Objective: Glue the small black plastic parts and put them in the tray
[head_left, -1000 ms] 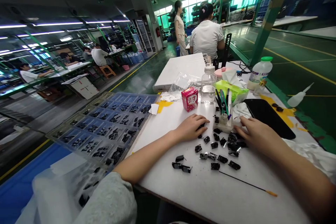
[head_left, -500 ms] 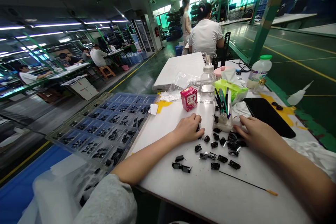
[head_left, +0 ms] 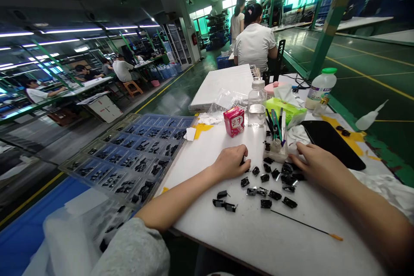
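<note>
My left hand (head_left: 231, 161) rests over the white tabletop with its fingers curled. A small black plastic part (head_left: 242, 161) shows at its fingertips, mostly covered by them. To the right, my right hand (head_left: 312, 159) has its thumb and forefinger around a crumpled white cloth (head_left: 295, 134); the other fingers are hidden. Between the hands lie several loose black parts (head_left: 265, 177), some in a heap beside the right thumb. Just behind them, a clear holder (head_left: 274, 152) carries tweezers and other slim tools. A thin black rod with an orange tip (head_left: 336, 237) lies nearer me.
A compartment tray (head_left: 129, 159) filled with black parts stands at left. Behind my hands are a pink box (head_left: 233, 121), a clear bottle (head_left: 257, 112) and a green tissue pack (head_left: 287, 110). A dark phone-like slab (head_left: 336, 144) lies right. A seated person (head_left: 255, 45) is ahead.
The view has shifted slightly. My left fingers have moved a little around the black part, while my right hand stays in place. A standing person in the background has turned.
</note>
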A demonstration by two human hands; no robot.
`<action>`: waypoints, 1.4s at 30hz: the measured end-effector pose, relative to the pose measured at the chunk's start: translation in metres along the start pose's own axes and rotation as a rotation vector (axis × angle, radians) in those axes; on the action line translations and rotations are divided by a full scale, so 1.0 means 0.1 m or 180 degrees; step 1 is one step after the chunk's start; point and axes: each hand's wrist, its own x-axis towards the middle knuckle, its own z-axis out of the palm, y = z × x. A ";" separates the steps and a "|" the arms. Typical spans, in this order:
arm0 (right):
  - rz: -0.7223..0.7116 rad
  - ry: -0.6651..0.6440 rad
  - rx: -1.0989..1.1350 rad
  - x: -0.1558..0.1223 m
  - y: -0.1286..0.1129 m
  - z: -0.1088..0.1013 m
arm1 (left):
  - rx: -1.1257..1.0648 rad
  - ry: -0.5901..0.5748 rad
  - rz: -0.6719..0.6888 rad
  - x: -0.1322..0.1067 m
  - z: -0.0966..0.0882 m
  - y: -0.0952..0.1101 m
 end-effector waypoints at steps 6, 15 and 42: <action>-0.0012 0.0023 0.0007 0.00 0.01 0.00 | -0.0118 0.0029 0.0330 -0.02 0.00 -0.08; -0.0025 0.0034 0.0020 0.00 0.02 0.02 | -0.0135 0.0120 0.0462 -0.06 0.01 -0.09; -0.0077 -0.0005 0.0268 -0.02 0.08 0.08 | -0.1121 0.0013 -0.1121 -0.34 -0.66 -0.85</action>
